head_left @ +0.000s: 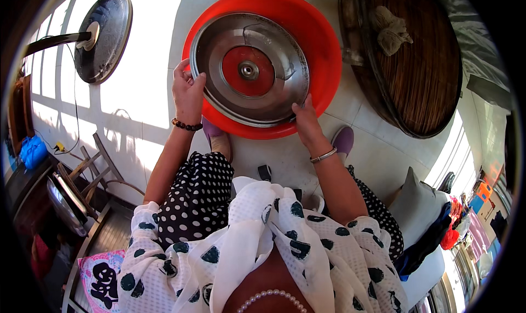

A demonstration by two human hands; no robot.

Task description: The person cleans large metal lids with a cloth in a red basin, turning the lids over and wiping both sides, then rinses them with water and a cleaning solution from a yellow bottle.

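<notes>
A round metal pan lid (209,76) with a red centre and a small metal fitting in its middle is held over a large red plastic basin (322,58). My left hand (188,91) grips the lid's left rim, thumb on top. My right hand (305,117) pinches its lower right rim. The lid is tilted, and a curved line that looks like a crack or a wet edge crosses its upper right part. The basin stands on the tiled floor between my feet; its inside is mostly hidden by the lid.
A dark round board with a handle-like pole (102,37) stands at the upper left. A big brown wooden lid or tabletop (427,66) with a crumpled cloth (390,31) is at the right. A wooden stool frame (96,169) lies left, a grey cushion (419,202) right.
</notes>
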